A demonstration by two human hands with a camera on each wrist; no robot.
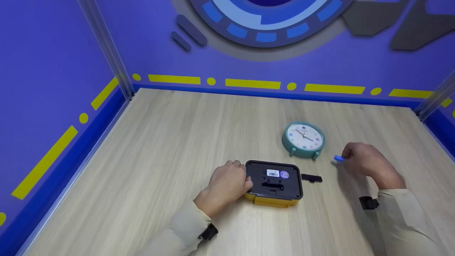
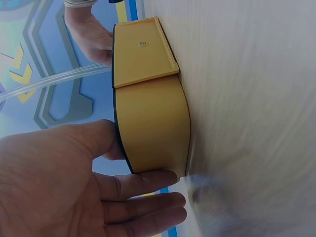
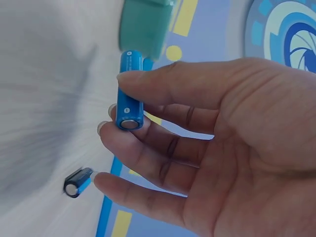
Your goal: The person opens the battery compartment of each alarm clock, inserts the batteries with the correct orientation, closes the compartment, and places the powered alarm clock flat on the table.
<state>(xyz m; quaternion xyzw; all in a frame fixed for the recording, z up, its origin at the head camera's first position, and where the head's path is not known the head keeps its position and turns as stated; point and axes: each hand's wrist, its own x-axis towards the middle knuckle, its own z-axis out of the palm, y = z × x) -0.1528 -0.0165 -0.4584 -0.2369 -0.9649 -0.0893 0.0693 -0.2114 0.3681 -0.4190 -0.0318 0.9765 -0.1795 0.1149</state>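
Observation:
A yellow clock [image 1: 273, 179] lies face down, its black back up with two stickers and an uncovered battery slot [image 1: 273, 186]. My left hand [image 1: 229, 185] grips its left end, thumb on the back's edge and index finger along the side; the other fingers extend past it in the left wrist view. Between thumb and fingertips, my right hand [image 1: 368, 161] pinches a blue battery [image 3: 130, 91], to the right of the clock. A second, dark and blue battery [image 3: 78, 182] lies on the table in the right wrist view. The clock's face is hidden.
A teal round clock [image 1: 304, 139] lies face up behind the yellow one. The black battery cover [image 1: 312, 178] is on the wooden table [image 1: 170, 142], just right of the yellow clock. Blue printed panels [image 1: 249, 67] bound the table at the back and sides.

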